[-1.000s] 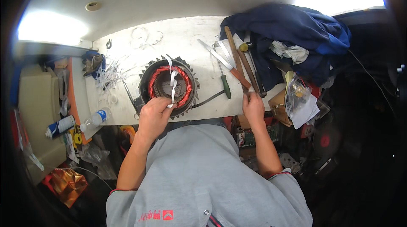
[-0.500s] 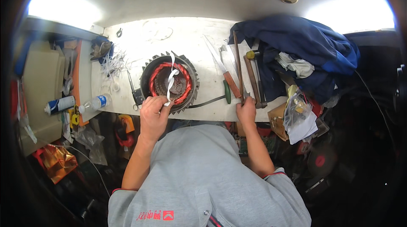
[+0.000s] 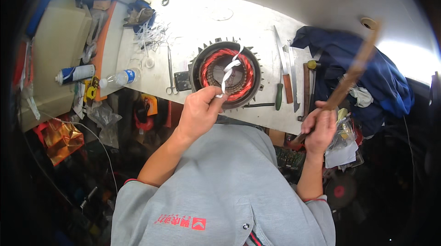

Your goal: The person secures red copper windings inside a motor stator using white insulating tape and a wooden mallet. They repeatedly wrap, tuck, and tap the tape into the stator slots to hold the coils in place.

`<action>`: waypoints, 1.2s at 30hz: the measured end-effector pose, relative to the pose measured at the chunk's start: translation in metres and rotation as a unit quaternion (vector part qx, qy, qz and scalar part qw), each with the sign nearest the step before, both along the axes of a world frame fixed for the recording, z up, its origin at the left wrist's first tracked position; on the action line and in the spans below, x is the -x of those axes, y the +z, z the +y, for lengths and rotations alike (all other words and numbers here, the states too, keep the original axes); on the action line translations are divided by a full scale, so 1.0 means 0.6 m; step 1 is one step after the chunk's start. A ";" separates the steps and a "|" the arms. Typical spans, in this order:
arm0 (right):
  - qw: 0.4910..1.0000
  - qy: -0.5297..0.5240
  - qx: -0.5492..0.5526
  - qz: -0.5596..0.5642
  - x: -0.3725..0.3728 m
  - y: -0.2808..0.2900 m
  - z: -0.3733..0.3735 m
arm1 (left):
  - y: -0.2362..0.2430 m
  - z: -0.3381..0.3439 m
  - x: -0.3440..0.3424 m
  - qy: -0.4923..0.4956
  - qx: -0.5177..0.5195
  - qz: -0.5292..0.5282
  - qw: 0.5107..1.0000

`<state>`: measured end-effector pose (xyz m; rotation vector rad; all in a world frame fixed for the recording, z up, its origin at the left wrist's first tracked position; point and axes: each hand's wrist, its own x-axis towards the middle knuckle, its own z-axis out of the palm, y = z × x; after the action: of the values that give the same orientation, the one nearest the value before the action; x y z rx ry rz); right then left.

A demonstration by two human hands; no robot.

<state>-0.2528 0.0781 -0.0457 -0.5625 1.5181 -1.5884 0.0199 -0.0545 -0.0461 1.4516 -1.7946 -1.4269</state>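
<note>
Motor (image 3: 196,73): upper centre, probably heavy, rigid; grip from outside, not fragile-looking red wire (image 3: 249,73).
Left hand (image 3: 202,108): pinching white ribbon (image 3: 232,64).
Right hand (image 3: 320,129): grasping wooden stick (image 3: 351,78).

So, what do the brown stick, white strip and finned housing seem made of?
Brown stick: probably wood, matte, with uneven brown tone, though blurred. White strip: fabric or plastic tape, I cannot tell; it twists loosely. Finned housing: likely metal, dull dark grey, with thin fins.
</note>
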 end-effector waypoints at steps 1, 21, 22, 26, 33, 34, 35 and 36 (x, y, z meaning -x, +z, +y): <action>0.997 -0.002 0.072 -0.033 -0.002 0.023 -0.029 | -0.006 -0.001 -0.003 -0.002 0.011 0.001 1.000; 0.980 0.065 0.011 -0.186 -0.128 0.050 -0.259 | -0.061 0.033 -0.028 -0.032 0.100 0.121 0.987; 0.980 0.078 0.003 -0.182 -0.134 0.050 -0.262 | -0.062 0.031 -0.030 -0.029 0.091 0.128 0.987; 0.980 0.123 0.028 -0.152 -0.150 0.066 -0.253 | -0.071 0.030 -0.032 -0.028 0.089 0.164 0.982; 0.970 0.182 0.111 -0.115 -0.186 0.065 -0.208 | -0.070 0.017 -0.042 -0.101 0.133 0.113 0.979; 0.966 0.211 0.122 -0.083 -0.190 0.060 -0.206 | -0.070 0.017 -0.043 -0.108 0.143 0.107 0.978; 0.960 0.240 0.132 -0.051 -0.194 0.053 -0.204 | -0.070 0.017 -0.044 -0.115 0.153 0.101 0.976; 0.953 0.268 0.143 -0.018 -0.199 0.048 -0.201 | -0.067 0.019 -0.045 -0.116 0.148 0.094 0.978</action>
<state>-0.1336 -0.0424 -0.0168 -1.0056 0.9919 -1.3767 0.0469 -0.0431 -0.0862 0.9521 -2.0002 -1.2833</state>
